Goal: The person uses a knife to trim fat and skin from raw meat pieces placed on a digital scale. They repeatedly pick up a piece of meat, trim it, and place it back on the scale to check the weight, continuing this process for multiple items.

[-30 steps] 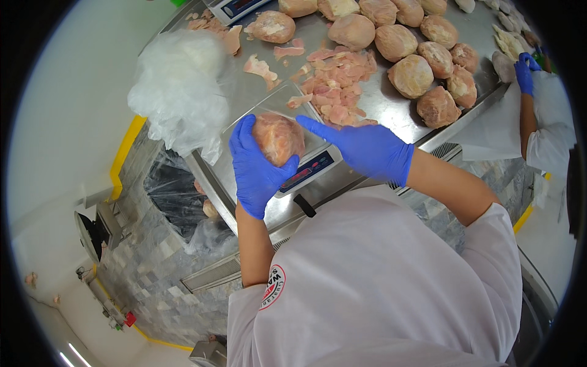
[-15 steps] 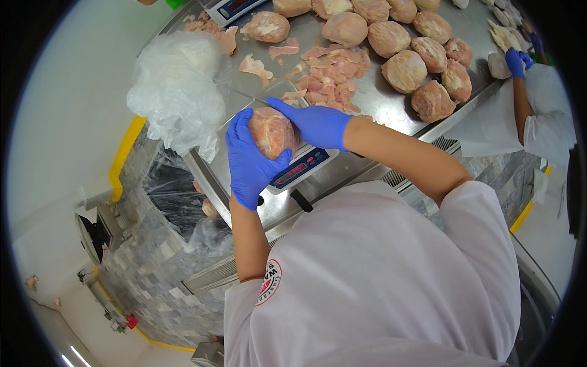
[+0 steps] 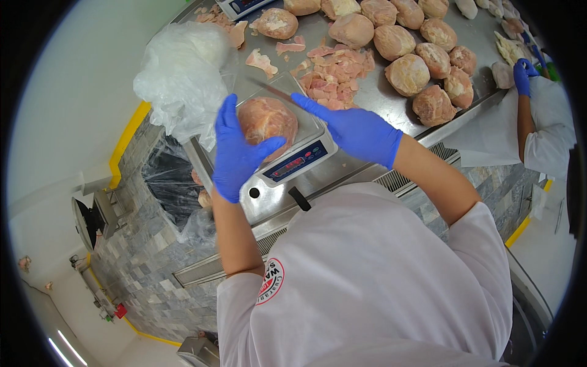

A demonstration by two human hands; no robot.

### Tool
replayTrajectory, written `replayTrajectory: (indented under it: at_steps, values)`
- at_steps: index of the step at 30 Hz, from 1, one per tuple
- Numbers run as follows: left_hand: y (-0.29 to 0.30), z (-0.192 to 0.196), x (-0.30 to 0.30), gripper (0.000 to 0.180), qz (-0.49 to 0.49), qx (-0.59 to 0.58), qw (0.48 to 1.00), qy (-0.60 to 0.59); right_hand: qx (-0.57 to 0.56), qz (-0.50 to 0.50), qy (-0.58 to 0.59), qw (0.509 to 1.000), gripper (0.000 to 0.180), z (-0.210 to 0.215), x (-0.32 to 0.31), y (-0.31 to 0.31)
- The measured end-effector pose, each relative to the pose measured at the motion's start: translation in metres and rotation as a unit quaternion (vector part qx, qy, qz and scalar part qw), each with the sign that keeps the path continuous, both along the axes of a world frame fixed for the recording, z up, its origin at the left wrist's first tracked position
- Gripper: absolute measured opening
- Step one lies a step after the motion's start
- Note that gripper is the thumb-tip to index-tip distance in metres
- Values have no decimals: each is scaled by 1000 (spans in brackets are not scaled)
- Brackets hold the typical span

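Note:
A rounded lump of raw pink meat rests on the pan of a digital scale, whose red display is lit. My left hand, in a blue glove, is at the lump's left side with fingers stretched up and thumb spread across its near edge. Whether it presses on the meat I cannot tell. To the right of the scale, my blue-gloved right hand grips a knife, index finger stretched along it. The blade points up and left past the lump; the handle is hidden in the hand.
Flat meat trimmings lie beyond the scale on the steel table. Several meat lumps crowd the far right. A clear plastic bag stands left, above a black-lined container. A co-worker's gloved hands are at far right.
Both hands held the meat lump just above the scale; now it sits on the pan. My right hand has drawn away right, showing the knife, and my left hand has loosened.

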State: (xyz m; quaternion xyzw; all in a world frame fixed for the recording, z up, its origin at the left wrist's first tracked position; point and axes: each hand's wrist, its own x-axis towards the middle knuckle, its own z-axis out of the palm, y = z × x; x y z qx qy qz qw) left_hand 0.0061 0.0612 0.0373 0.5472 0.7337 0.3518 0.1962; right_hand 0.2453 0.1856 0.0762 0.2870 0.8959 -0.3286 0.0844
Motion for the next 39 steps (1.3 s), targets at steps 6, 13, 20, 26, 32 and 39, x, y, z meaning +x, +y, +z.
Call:
replayTrajectory:
  at_steps: [6, 13, 20, 26, 32, 39]
  values:
    - [3, -13, 20, 113, 22, -34, 992, 120, -73, -13, 47, 996, 87, -6, -22, -6]
    - [5, -14, 18, 109, 18, -10, 993, 120, -80, -20, 156, 984, 84, -97, -68, 13]
    - [4, 8, -41, 108, -201, 2, 963, 180, -236, -57, 31, 970, 84, -44, -11, 18]
    - [0, 3, -24, 102, -35, 14, 999, 38, -32, -41, 105, 993, 89, -25, -3, 8]
    - [6, -2, 13, 98, 73, -41, 989, 125, 139, 24, 68, 988, 91, -2, -4, -30]
    - [10, -5, 21, 96, 103, -38, 981, 161, 100, 1, 109, 989, 87, -11, -37, -32]
